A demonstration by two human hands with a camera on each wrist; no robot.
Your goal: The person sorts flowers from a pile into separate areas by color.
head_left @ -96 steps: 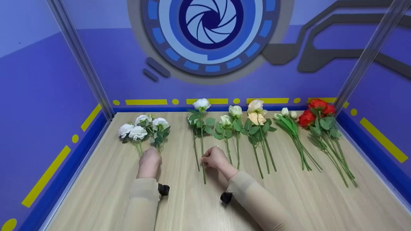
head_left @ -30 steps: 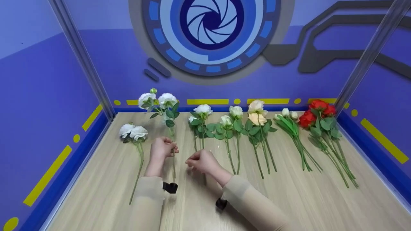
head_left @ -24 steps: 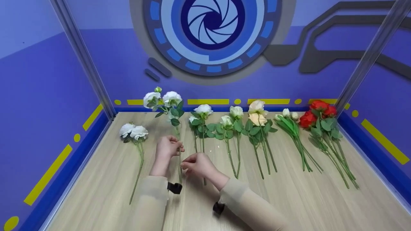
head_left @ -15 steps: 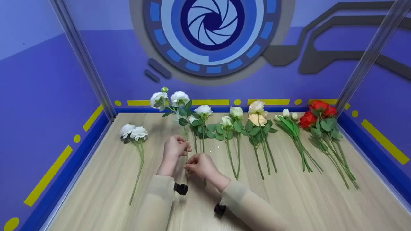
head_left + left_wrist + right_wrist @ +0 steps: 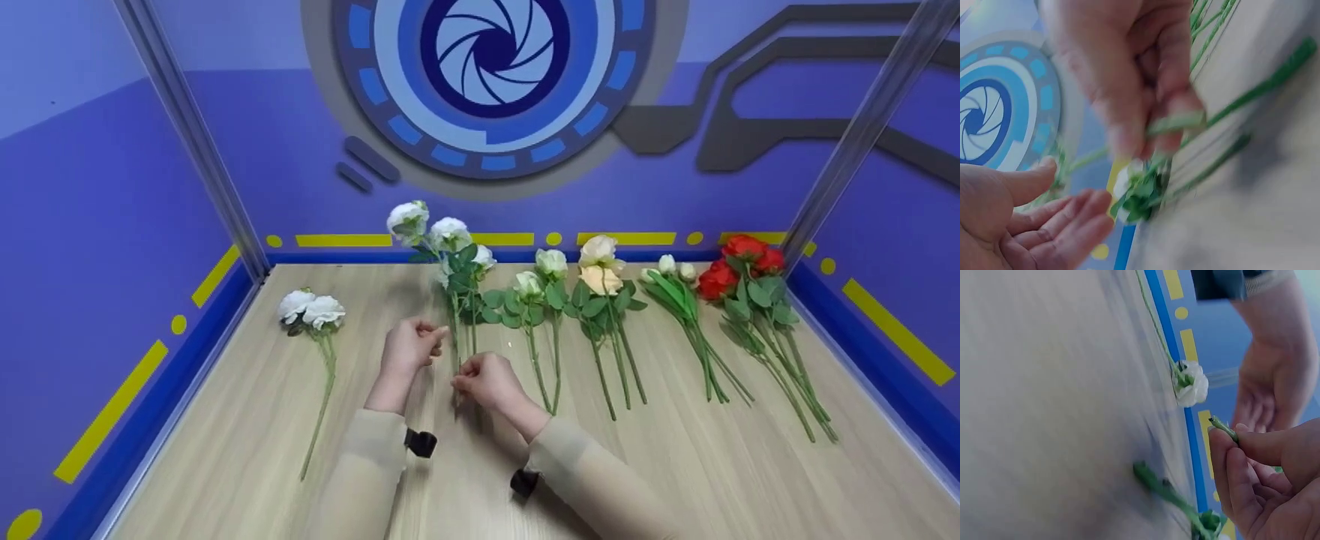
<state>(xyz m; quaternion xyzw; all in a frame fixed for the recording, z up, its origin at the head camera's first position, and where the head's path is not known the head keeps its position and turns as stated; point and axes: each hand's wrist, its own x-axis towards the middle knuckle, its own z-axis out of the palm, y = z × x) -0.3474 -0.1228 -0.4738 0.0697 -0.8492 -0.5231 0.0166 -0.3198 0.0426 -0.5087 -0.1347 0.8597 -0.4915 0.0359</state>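
In the head view my right hand (image 5: 491,382) pinches the lower stem of a white artificial flower (image 5: 450,235), which has two blooms and a bud. The flower stands raised and leans left. Its cut stem end (image 5: 1223,428) sticks out between my thumb and forefinger in the right wrist view. My left hand (image 5: 409,349) is just left of that stem; the left wrist view shows its fingers (image 5: 1072,230) loosely extended, apart from the thumb, gripping nothing. Behind the held flower lie other white-flower stems (image 5: 473,337), partly hidden by its leaves and my right hand.
Another white flower stem (image 5: 324,375) lies at the left of the wooden table (image 5: 225,450). To the right lie pale green roses (image 5: 552,262), peach roses (image 5: 600,277), white tulips (image 5: 667,264) and red roses (image 5: 718,277). Blue panels (image 5: 225,150) enclose the table.
My left hand lifted the white flower from the left and carried it right. My right hand has taken its stem, and my left hand has let go. The flower has moved further right.
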